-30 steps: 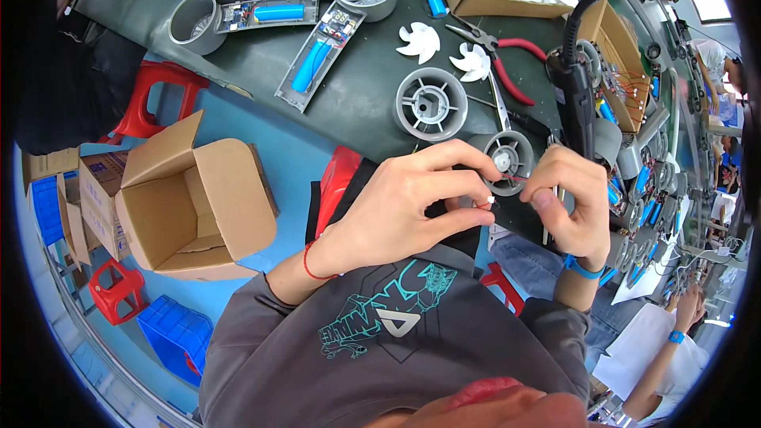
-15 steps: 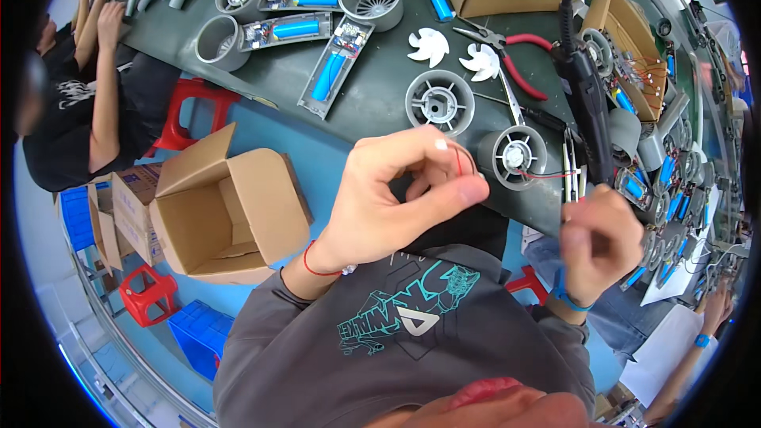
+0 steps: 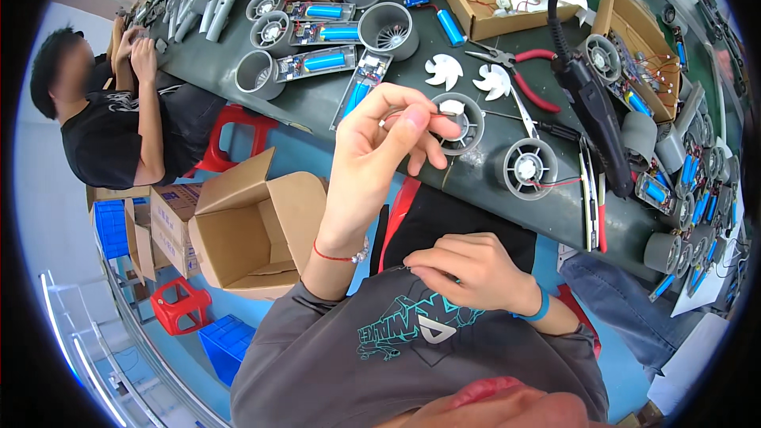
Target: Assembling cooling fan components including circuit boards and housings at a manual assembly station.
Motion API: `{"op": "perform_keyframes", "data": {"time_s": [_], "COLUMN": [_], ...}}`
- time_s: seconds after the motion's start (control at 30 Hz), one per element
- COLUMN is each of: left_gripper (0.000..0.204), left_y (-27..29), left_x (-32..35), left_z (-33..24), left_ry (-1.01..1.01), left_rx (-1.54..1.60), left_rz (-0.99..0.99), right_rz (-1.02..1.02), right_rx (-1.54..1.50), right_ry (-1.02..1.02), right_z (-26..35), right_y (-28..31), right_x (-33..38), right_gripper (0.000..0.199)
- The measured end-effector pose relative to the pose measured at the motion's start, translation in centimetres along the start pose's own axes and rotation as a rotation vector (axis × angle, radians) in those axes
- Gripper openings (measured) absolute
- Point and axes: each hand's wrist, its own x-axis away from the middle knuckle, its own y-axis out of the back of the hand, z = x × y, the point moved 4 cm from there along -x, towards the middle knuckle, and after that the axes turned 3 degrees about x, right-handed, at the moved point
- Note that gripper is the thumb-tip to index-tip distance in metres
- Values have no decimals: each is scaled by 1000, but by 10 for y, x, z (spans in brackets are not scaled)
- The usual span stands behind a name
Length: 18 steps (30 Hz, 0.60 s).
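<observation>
My left hand [image 3: 388, 135] is raised at the table's near edge, thumb and fingers pinched on a small wired motor whose white end [image 3: 452, 107] shows past the fingertips. Behind it, partly hidden, stands a round grey fan housing [image 3: 473, 136]. Low in front of my shirt, my right hand [image 3: 479, 269] is closed, its thumb and fingertips together; whatever they may hold is too small to make out. A second grey housing [image 3: 507, 177] has a white-centred motor inside and a red wire trailing right. Two white fan blades [image 3: 444, 70] [image 3: 493, 82] lie beyond the housings.
Red-handled pliers [image 3: 533, 91], a black-handled screwdriver [image 3: 557, 130] and tweezers [image 3: 587, 198] lie to the right, under a black corded tool [image 3: 590, 111]. Circuit boards with blue batteries [image 3: 317, 62] and grey cylinders fill the back. An open carton [image 3: 238, 242] stands left; a co-worker [image 3: 111, 127] sits beyond.
My left hand has moved up, bringing the motor over the first housing. My right hand has come from the table's right side to the front of my shirt. The view has shifted slightly.
</observation>
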Motion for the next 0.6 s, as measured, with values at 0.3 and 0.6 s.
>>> {"op": "perform_keyframes", "data": {"time_s": [0.3, 0.6], "left_gripper": [14, 9], "left_y": [8, 12], "left_x": [-5, -9], "left_z": [5, -1], "left_ry": [90, -44], "left_rx": [-147, -361], "left_rz": [-8, -10], "right_rz": [110, 57], "right_rx": [13, -33], "right_ry": [-80, -58], "right_z": [-12, -19], "right_y": [-9, -16], "right_x": [10, 11], "right_gripper": [10, 11]}}
